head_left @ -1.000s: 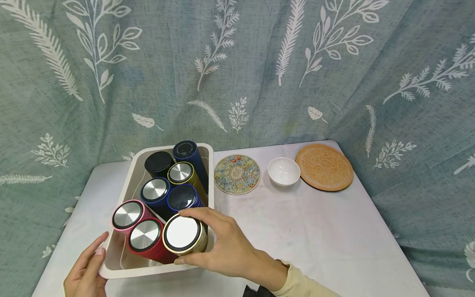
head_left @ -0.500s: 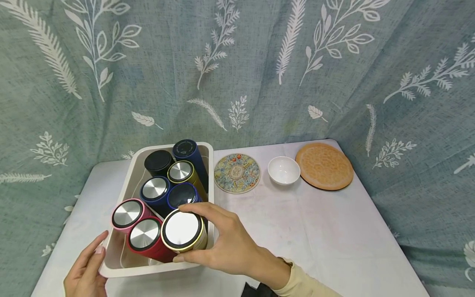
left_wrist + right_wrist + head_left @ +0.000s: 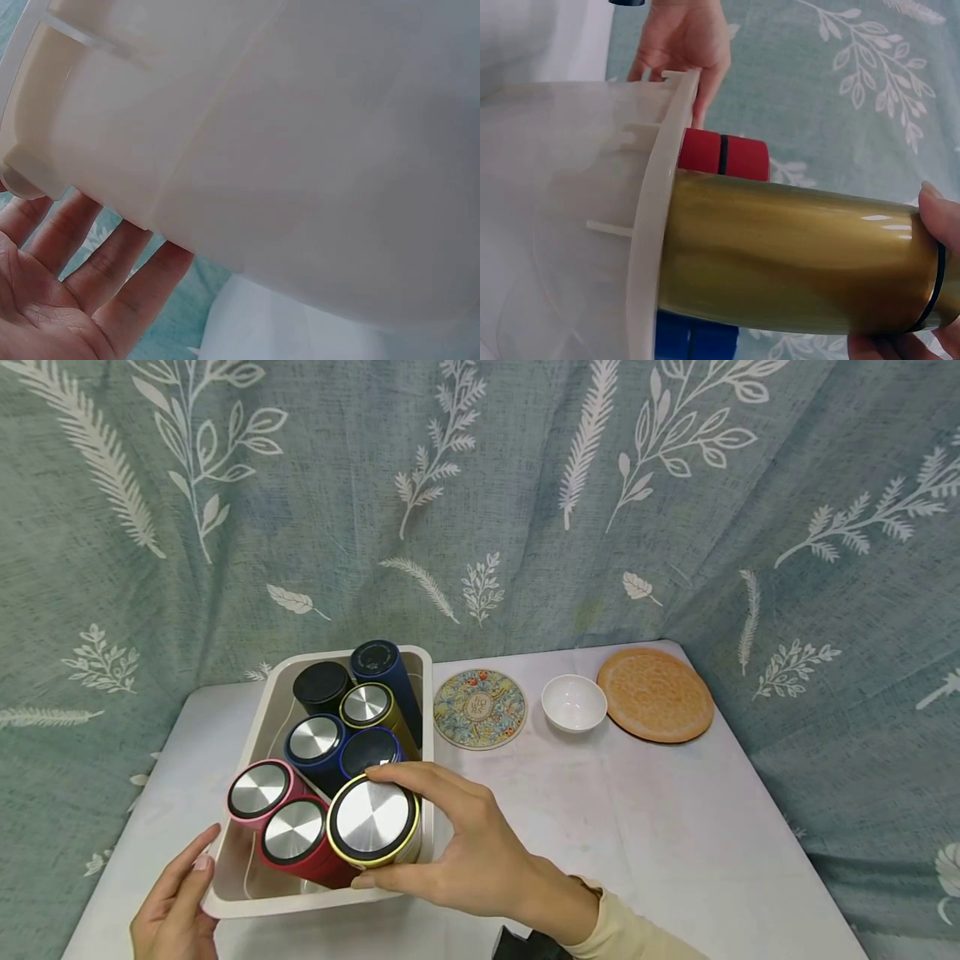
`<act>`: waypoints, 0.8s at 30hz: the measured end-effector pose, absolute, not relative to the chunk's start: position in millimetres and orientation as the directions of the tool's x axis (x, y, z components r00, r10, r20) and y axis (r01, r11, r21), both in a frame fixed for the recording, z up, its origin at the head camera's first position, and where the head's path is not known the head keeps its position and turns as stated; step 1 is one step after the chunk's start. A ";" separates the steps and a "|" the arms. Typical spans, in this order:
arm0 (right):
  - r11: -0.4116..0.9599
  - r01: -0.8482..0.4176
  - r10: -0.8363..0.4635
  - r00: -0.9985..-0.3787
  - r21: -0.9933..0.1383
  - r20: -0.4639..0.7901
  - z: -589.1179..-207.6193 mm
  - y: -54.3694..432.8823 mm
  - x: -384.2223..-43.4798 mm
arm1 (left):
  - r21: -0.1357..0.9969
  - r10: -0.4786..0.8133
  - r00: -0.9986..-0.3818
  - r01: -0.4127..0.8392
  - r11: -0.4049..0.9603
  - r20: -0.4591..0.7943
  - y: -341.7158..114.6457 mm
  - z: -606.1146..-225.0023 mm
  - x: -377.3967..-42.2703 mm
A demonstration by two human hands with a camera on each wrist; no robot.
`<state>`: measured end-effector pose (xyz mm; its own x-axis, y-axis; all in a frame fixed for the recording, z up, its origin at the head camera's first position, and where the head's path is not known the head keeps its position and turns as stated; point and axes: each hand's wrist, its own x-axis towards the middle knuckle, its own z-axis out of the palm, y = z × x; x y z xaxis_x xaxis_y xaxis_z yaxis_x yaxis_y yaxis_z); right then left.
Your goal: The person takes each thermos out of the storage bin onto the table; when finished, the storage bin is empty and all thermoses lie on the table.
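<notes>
A gold thermos (image 3: 375,817) with a brushed silver cap stands in the near right corner of the pale plastic tub (image 3: 315,906). My right hand (image 3: 472,852) grips it near the top, thumb on the near side and fingers on the far side. In the right wrist view, much of the gold body (image 3: 787,255) rises above the tub rim (image 3: 646,240); its lower end is hidden. At the tub's near left corner, my left hand (image 3: 176,897) rests with extended fingers against the outside wall. A red thermos (image 3: 296,835) and a blue one (image 3: 371,750) flank the gold one.
More thermoses share the tub: pink (image 3: 258,789), dark blue (image 3: 315,739), yellow-gold (image 3: 367,703), black (image 3: 321,685) and a tall navy one (image 3: 382,668). A patterned round mat (image 3: 480,710), white bowl (image 3: 574,703) and orange-brown round mat (image 3: 656,695) lie rightward, before a curtain (image 3: 525,568).
The gold thermos and my right hand have shifted slightly upward in the view, and its cap looks a little larger. My left hand and the tub stay nearly where they were.
</notes>
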<state>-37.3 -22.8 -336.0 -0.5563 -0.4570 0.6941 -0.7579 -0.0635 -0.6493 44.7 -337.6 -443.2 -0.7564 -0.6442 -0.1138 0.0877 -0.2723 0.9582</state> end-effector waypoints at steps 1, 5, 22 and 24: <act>-0.066 -0.760 -0.454 -0.553 -0.646 0.698 -334.6 -22.2 -37.2 | 0.958 -0.644 -0.757 0.090 -0.273 -0.113 -337.3 -442.6 44.8; -0.095 -0.762 -0.445 -0.544 -0.641 0.712 -327.9 -18.5 -37.3 | 0.954 -0.633 -0.767 0.101 -0.283 -0.107 -337.9 -440.5 45.4; -0.157 -0.812 -0.344 -0.489 -0.563 0.802 -307.5 3.2 -32.7 | 0.944 -0.565 -0.821 0.119 -0.307 -0.080 -345.2 -447.2 48.7; -0.167 -0.818 -0.323 -0.482 -0.550 0.814 -306.2 6.7 -33.7 | 0.944 -0.573 -0.816 0.120 -0.306 -0.082 -345.4 -448.5 45.5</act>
<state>-33.7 6.7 -306.2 -0.4818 -0.3235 0.8144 -0.8180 -0.1675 -0.5504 45.5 -345.4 -448.5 -0.8157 -0.5727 -0.0819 0.1201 -0.3062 0.9444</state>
